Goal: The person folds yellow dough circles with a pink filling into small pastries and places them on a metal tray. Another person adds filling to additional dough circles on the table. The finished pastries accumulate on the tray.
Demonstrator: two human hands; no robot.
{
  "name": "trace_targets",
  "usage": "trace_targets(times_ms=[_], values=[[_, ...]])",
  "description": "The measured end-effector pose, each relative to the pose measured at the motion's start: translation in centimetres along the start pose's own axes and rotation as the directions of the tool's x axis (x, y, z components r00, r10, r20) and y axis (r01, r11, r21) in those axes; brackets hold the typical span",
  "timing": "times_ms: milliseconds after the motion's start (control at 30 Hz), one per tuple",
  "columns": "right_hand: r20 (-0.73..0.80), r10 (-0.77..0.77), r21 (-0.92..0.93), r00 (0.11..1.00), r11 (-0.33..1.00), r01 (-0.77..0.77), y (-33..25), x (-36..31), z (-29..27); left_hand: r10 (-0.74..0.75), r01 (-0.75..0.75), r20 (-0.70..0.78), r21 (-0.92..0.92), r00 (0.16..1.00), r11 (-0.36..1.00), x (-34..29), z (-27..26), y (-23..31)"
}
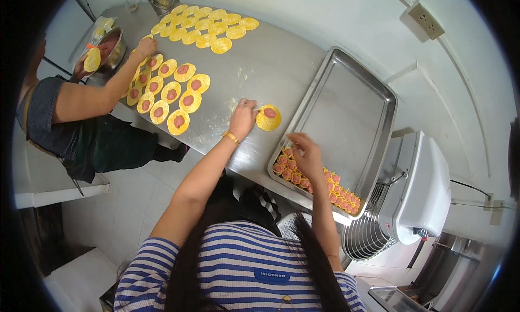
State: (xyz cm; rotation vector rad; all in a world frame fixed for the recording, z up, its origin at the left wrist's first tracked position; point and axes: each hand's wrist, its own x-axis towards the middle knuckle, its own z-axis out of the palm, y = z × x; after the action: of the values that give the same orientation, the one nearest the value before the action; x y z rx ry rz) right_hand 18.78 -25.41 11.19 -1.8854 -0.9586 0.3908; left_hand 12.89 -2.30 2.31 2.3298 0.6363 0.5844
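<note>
My left hand [243,119], a yellow bracelet at its wrist, rests on the steel table with loosely bent fingers beside the left edge of a yellow round wrapper [262,125]. That wrapper lies flat, a lump of pink meat filling [270,112] on it. Over the near left corner of a large metal tray [391,103] hovers my right hand [306,155], slightly blurred. Its fingers look apart, and I see nothing in them. Below it, rows of small dumplings [295,177] with yellow skins and pink tops line the tray's near edge.
Left of my hand lie several wrappers topped with filling [179,121]; plain wrappers [218,28] lie farther back. A co-worker's arm [103,98] reaches over them, a wrapper [92,59] in the other hand, by a metal bowl [116,50]. A white mixer [420,187] stands right of the tray.
</note>
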Motion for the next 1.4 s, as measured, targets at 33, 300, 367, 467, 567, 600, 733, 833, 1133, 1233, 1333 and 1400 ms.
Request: trace_targets(times_ms=[33,300,367,467,567,600,733,833,1133,1233,1333,1400], values=[[0.026,0.043,0.008,0.999,0.999,-0.043,-0.6,0.2,1.6,0.019,-0.019,0.027,0.006,0.999,1.000,1.0,0.3,0.1],[-0.046,0.093,-0.203,0.995,0.974,-0.101,0.0,0.6,10.9,0.021,-0.030,0.274,0.029,0.961,0.999,1.1,-1.1,-1.2],[-0.149,0.180,-0.344,0.972,0.912,-0.222,0.3,1.0,12.5,-0.002,0.005,0.252,-0.013,0.968,1.000,-1.1,-2.5,-1.8],[-0.248,0.190,-0.432,0.950,0.856,-0.284,0.3,1.5,14.1,0.002,-0.002,0.194,0.000,0.981,1.000,-4.5,-4.4,-2.1],[-0.243,0.237,-0.549,0.941,0.765,-0.335,0.1,1.7,15.3,-0.078,0.084,0.054,-0.123,0.995,0.989,-7.2,-5.7,-2.2],[-0.216,0.267,-0.547,0.939,0.764,-0.342,0.1,1.7,15.6,-0.082,0.092,0.100,-0.098,0.992,0.991,-7.3,-6.0,-2.5],[-0.182,0.235,-0.497,0.955,0.816,-0.295,0.6,1.3,15.7,-0.123,0.131,0.221,-0.022,0.967,0.991,-7.0,-6.3,-3.3],[-0.235,0.221,-0.422,0.947,0.854,-0.304,0.8,0.9,15.8,-0.117,0.141,0.234,-0.092,0.965,0.986,-6.4,-6.2,-4.0],[-0.202,0.239,-0.408,0.950,0.861,-0.304,0.7,0.2,16.6,-0.292,0.393,0.274,-0.474,0.916,0.788,-10.4,-7.3,-5.8],[-0.217,0.224,-0.373,0.950,0.880,-0.293,0.5,-0.5,16.8,-0.325,0.424,0.273,-0.573,0.906,0.701,-11.1,-7.2,-5.2],[-0.213,0.181,-0.356,0.960,0.900,-0.249,0.5,-0.8,17.1,-0.302,0.433,0.312,-0.606,0.901,0.667,-11.4,-7.3,-5.0],[-0.197,0.202,-0.304,0.959,0.918,-0.256,0.8,-0.6,17.2,-0.266,0.438,0.356,-0.604,0.896,0.666,-11.4,-7.4,-5.1]])
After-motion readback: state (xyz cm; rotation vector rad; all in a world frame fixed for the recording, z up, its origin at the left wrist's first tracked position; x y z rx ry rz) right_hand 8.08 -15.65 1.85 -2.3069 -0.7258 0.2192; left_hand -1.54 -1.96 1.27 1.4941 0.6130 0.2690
